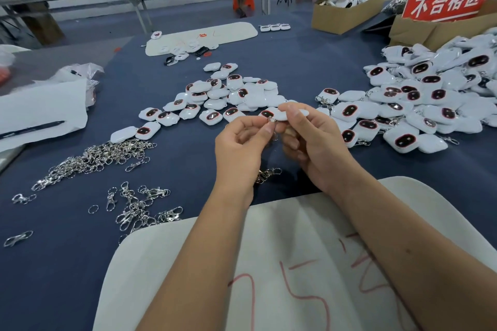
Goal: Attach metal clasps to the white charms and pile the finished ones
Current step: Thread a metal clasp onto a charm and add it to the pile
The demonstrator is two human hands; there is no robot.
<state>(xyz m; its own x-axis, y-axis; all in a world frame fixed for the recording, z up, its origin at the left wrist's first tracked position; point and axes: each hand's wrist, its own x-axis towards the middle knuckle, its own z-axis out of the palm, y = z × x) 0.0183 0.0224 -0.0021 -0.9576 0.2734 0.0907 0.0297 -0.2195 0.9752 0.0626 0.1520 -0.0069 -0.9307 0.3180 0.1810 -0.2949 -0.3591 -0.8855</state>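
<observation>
Dark blue cloth covers the table. Above it the right hand pinches a white charm, while the left hand pinches a small metal clasp at its edge. Loose clasps lie left, unclasped charms ahead, finished pile right.

Your desk, covered in dark blue cloth, carries loose white charms in the middle, a bigger heap of charms to your right, metal clasps strewn at left, a white pad nearest you, and cardboard boxes at the far right.
</observation>
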